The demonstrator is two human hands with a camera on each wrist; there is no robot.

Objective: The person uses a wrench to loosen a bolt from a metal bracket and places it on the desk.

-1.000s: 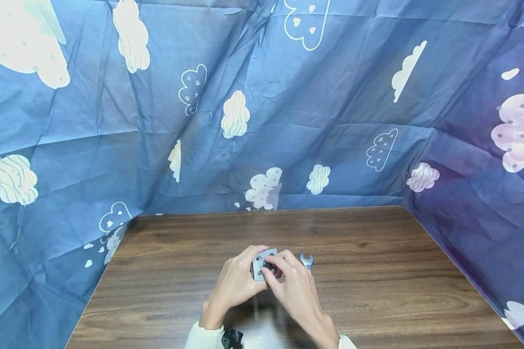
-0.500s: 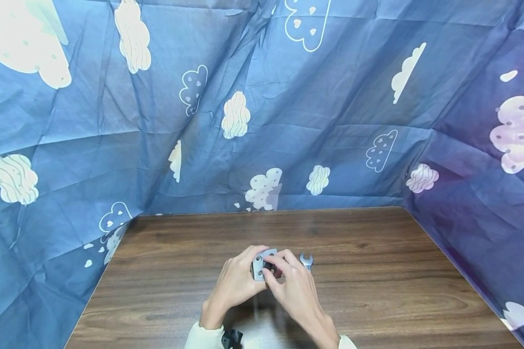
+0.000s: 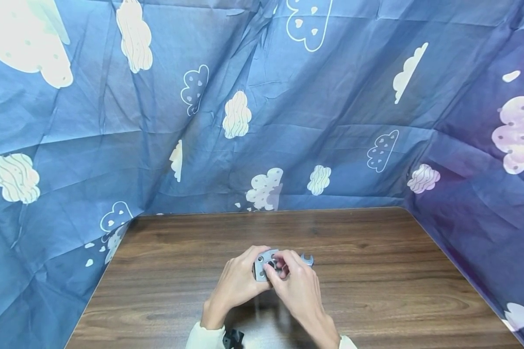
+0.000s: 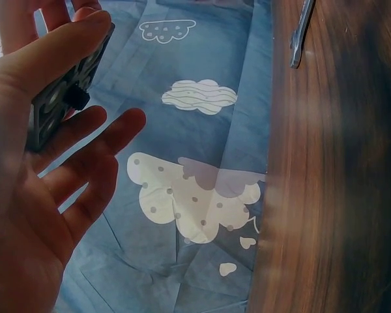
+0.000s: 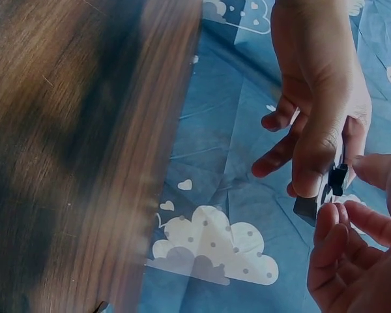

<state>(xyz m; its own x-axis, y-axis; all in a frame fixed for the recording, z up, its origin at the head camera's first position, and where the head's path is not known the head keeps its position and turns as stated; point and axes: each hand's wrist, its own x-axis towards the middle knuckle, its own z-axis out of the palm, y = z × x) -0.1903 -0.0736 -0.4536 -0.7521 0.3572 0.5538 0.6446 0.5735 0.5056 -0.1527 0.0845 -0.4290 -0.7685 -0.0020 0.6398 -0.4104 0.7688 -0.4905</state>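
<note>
A grey metal plate (image 3: 259, 273) with several round holes is gripped along its edge by the left hand (image 3: 237, 276). Its thumb presses one side of the plate, while other fingers stretch out loosely in the left wrist view. From the plate sticks a small black knob-like part (image 5: 339, 178), perhaps a bolt head. The right hand (image 3: 298, 286) has its thumb and fingers around this black part, the fingers curled; exact contact is partly hidden. Another black stub (image 4: 77, 96) shows in the left wrist view.
An open-end wrench (image 3: 307, 260) lies on the brown wooden table (image 3: 375, 271), just beyond the right hand and partly covered by it. Blue cloth (image 3: 288, 145) with a cloud print hangs behind and beside the table.
The right thumb and index finger have shifted and turned on the black part, showing more of it. The left hand and plate stay nearly in place.
</note>
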